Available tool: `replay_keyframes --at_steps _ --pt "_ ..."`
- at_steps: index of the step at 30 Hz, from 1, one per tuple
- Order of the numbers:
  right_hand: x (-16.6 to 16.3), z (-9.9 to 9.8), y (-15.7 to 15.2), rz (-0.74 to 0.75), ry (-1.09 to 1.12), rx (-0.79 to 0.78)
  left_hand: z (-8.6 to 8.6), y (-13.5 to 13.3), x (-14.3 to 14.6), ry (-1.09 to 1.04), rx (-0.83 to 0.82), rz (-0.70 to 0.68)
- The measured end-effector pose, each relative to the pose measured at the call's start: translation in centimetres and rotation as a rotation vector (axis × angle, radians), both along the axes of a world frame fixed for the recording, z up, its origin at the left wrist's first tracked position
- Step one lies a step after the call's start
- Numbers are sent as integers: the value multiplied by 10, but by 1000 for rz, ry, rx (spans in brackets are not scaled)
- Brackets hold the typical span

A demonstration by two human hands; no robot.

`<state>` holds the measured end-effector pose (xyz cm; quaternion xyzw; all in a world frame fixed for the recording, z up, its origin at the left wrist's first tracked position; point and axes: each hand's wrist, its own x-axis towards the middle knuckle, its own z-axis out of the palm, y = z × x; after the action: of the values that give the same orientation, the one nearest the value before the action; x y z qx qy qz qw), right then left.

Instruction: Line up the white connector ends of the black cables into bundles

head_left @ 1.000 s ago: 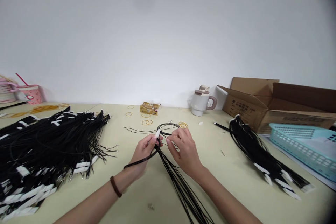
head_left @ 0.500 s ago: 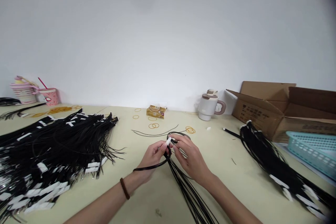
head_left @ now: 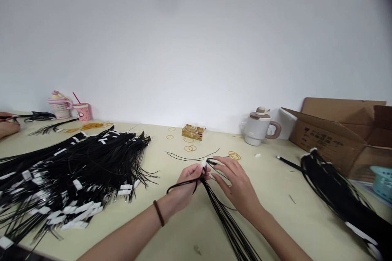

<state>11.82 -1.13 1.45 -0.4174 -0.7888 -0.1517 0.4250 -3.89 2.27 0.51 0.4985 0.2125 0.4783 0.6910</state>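
My left hand (head_left: 187,185) is closed on a bundle of thin black cables (head_left: 227,219) just left of the middle of the table. A white connector (head_left: 204,163) sticks up at its fingertips, and one cable loops back over the wrist. From the grip, the loose lengths run down toward the near table edge. Just to the right, my right hand (head_left: 240,187) has its fingers apart, with the fingertips beside the upper cable loop. Whether they touch it, I cannot tell.
A large pile of black cables (head_left: 101,167) with white connectors lies left; another bundle (head_left: 330,187) lies right, before a cardboard box (head_left: 324,138) and a teal basket (head_left: 382,183). A tumbler (head_left: 257,128), small gold box (head_left: 192,132) and rubber bands (head_left: 234,155) sit behind. Another person's hand (head_left: 8,126) shows far left.
The view has turned left, so everything sits further right, and another person's hand has come into sight. My right hand's fingers have come away from the white connector and spread.
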Motion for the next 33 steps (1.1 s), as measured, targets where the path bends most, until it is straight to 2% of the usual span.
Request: replay_keyframes --at_steps 5,10,18,25,29,33 --pt "15 -4 8 -110 -9 85 8 6 -4 -177 -265 53" --pt "35 -5 15 -149 20 136 12 9 -7 -133 -376 -26" --pt "57 1 19 -210 9 266 10 9 -11 -30 -350 -219" --pt "68 6 19 -239 12 339 6 7 -12 25 -394 -305" --pt "62 9 17 -271 -27 412 10 6 -10 -35 -415 -284" --pt "43 15 5 -290 -146 596 15 6 -9 -118 -438 -198"
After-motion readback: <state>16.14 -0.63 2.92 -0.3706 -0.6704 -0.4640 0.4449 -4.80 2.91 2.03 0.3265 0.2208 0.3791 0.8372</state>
